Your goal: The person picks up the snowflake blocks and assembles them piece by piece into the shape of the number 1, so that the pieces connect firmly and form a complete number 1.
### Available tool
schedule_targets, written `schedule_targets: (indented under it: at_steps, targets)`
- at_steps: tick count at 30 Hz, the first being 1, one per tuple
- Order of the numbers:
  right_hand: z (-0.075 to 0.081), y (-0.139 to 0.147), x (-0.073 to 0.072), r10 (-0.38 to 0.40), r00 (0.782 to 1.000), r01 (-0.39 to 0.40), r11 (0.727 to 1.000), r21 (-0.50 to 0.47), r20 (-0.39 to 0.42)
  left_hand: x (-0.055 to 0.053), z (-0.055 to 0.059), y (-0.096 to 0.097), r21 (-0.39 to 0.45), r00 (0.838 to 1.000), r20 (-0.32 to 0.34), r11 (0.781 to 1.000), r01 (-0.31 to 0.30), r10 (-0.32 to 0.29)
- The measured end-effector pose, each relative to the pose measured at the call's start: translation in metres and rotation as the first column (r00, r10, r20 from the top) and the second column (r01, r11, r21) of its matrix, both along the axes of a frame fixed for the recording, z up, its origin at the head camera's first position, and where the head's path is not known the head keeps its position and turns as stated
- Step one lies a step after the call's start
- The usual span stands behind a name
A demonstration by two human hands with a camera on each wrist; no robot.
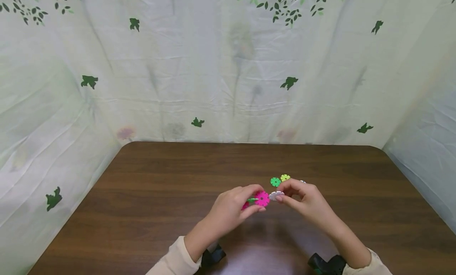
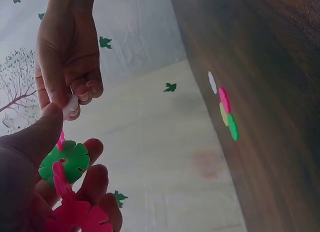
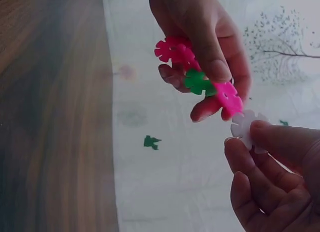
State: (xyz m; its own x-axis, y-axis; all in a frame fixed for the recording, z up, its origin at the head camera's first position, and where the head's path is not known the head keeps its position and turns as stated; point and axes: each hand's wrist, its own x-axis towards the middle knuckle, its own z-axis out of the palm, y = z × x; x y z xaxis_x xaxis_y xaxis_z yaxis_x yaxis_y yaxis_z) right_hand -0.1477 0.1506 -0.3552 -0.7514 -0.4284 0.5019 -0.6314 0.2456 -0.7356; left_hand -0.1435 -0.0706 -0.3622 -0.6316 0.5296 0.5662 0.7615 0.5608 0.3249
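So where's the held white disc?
In the right wrist view, the white disc is right of centre, pinched by the right hand, beside a pink disc.

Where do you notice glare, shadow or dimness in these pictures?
Head view: pale glare on the table near the bottom edge, soft shadows just above it; left wrist view: left hand dark against the brighter cloth; right wrist view: cloth washed-out bright at the upper right, wood grain blurry.

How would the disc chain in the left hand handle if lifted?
The disc chain is probably light, given its thin discs. They look like rigid plastic, so it likely won't flop. Its notched joints might pull apart if tugged.
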Motion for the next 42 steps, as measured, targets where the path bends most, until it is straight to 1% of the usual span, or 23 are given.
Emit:
schedule_targets:
  at_steps: [2,6,9,15,18,20,23,26,28,31,34,36,39,42]
  targets:
    - [-0.001,-0.002,0.001,0.01,1.0,-0.01,1.0,-0.002,-0.023,0.001,0.0,0.001,0.002,1.0,0.007,1.0,0.01,-0.01]
    - [-0.004,-0.003,0.001,0.025,0.998,-0.026,0.999,-0.026,-0.052,0.002,-0.002,0.001,0.012,1.0,-0.002,0.999,0.03,-0.03]
    - [-0.006,-0.004,0.002,0.03,0.998,-0.032,0.999,-0.034,-0.056,0.001,-0.004,0.002,0.022,0.999,-0.02,0.999,0.043,-0.042]
    - [-0.008,-0.007,0.001,0.036,0.997,-0.039,0.998,-0.046,-0.07,0.0,-0.007,0.003,0.023,0.998,-0.044,0.999,0.046,-0.045]
    - [-0.004,-0.009,0.004,0.046,0.997,-0.05,0.997,-0.053,-0.064,0.0,-0.008,0.003,0.009,0.997,-0.054,0.999,0.053,-0.052]
    - [0.002,-0.011,0.007,0.054,0.997,-0.057,0.997,-0.055,-0.051,0.0,-0.008,0.002,0.005,0.997,-0.054,0.998,0.064,-0.064]
    - [0.011,-0.013,0.011,0.063,0.998,-0.064,0.996,-0.056,-0.026,-0.001,-0.006,0.001,0.018,0.996,-0.036,0.996,0.087,-0.086]
    - [0.014,-0.013,0.011,0.072,0.997,-0.073,0.996,-0.05,-0.032,-0.002,-0.003,-0.002,0.033,0.995,-0.004,0.995,0.096,-0.096]
    - [0.01,-0.012,0.007,0.07,0.996,-0.071,0.997,-0.031,-0.049,-0.003,-0.002,-0.004,0.028,0.995,0.021,0.995,0.093,-0.093]
    - [-0.001,-0.01,0.001,0.059,0.997,-0.059,0.998,0.0,-0.055,-0.004,0.0,-0.006,0.01,0.994,0.06,0.995,0.096,-0.096]
    - [-0.011,-0.009,-0.002,0.047,0.999,-0.047,0.999,0.002,-0.021,-0.003,0.002,-0.007,-0.002,0.993,0.067,0.995,0.095,-0.095]
    - [-0.013,-0.009,-0.001,0.05,0.998,-0.049,0.998,-0.032,0.033,-0.002,0.003,-0.005,-0.006,0.994,0.047,0.995,0.095,-0.095]
    - [-0.014,-0.012,0.002,0.072,0.989,-0.06,0.993,-0.098,0.128,0.001,0.003,-0.002,-0.011,0.995,-0.017,0.995,0.096,-0.097]
    - [-0.012,-0.016,0.006,0.12,0.97,-0.087,0.984,-0.158,0.212,0.003,0.002,0.002,-0.008,0.992,-0.095,0.996,0.088,-0.088]
